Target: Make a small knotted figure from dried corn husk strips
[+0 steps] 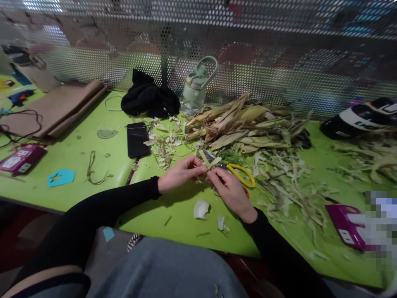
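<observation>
My left hand (pixel 181 174) and my right hand (pixel 232 192) meet above the green table, fingertips pinched close together. Between them they grip a pale corn husk strip (pixel 204 159), its ends sticking up above the fingers in a V. Just behind the right hand lie scissors with yellow handles (pixel 248 182), their blades partly hidden by the husk. A curved white husk piece (pixel 201 209) and a smaller scrap (pixel 221 223) rest on the table in front of the hands.
Dried corn husks (pixel 235 120) are heaped behind, with shredded strips (pixel 285 186) to the right. A phone (pixel 137 140), black cloth (pixel 149 99) and green water bottle (pixel 195 89) stand left and back. A dark bottle (pixel 356 120) lies at right. Perforated metal (pixel 124 62) borders the table.
</observation>
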Available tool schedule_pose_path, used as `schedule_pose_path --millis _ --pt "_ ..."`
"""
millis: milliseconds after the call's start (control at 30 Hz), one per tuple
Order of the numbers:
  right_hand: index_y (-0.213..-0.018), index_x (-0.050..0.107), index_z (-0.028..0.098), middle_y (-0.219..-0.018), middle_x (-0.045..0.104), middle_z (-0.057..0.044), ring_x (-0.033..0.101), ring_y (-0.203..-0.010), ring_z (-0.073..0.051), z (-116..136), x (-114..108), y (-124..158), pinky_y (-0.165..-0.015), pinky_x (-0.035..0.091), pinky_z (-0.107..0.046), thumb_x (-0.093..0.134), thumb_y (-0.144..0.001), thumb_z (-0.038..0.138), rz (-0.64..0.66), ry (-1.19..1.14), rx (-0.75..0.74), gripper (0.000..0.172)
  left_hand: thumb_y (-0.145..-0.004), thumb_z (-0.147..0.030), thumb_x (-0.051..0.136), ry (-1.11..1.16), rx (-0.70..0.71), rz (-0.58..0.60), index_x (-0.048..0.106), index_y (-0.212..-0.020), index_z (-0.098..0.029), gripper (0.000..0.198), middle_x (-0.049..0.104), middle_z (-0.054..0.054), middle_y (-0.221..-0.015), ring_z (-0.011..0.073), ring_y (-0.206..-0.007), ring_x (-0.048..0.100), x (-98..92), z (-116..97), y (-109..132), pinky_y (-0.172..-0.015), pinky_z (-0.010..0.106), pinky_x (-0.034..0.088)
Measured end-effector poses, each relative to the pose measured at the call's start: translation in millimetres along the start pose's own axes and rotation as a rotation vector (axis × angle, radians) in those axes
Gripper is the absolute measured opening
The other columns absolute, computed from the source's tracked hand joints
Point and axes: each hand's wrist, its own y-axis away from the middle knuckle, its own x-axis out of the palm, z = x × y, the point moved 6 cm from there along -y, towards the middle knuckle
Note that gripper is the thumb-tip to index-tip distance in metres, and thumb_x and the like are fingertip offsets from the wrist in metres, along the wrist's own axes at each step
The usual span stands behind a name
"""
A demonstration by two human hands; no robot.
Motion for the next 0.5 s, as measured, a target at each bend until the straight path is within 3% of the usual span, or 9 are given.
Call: schedule_pose_path --millis 133,300,500 --pt "-0.071 0.047 0.023 -0.063 0.050 0.001 0.045 -0.058 -0.015 6.5 3.1 3.4 -0.056 0.034 -0.029 0.042 -0.099 0.039 0.008 0.016 -0.016 0.032 -0.082 -0.037 0.071 -0.050 0.063 -0.025 0.049 -0.082 -0.015 0.031 0.062 -0.002 -0.075 0.0075 -0.063 0.056 2.4 1.0 0.6 -0.061 0.024 0.045" --pt "-0.067 0.037 0.023 -0.061 0.044 0.002 0.042 -0.058 -0.014 22.2 4.6 10.2 -0.057 0.032 -0.029 0.042 -0.097 0.030 -0.040 0.146 -0.167 0.031 -0.083 -0.037 0.070 -0.125 0.151 -0.136 0.048 -0.079 -0.017 0.030 0.052 -0.006 -0.069 0.0059 -0.060 0.046 5.3 -4.1 6.0 -0.057 0.023 0.037" --pt "-0.069 0.034 0.024 -0.061 0.040 0.004 0.039 -0.055 -0.013 32.8 12.5 19.3 -0.056 0.029 -0.029 0.042 -0.096 0.021 -0.022 0.212 -0.332 0.029 -0.084 -0.034 0.068 -0.072 0.146 -0.093 0.048 -0.080 -0.016 0.027 0.055 -0.004 -0.074 0.0074 -0.067 0.050 7.3 -7.5 9.6 -0.064 0.024 0.040"
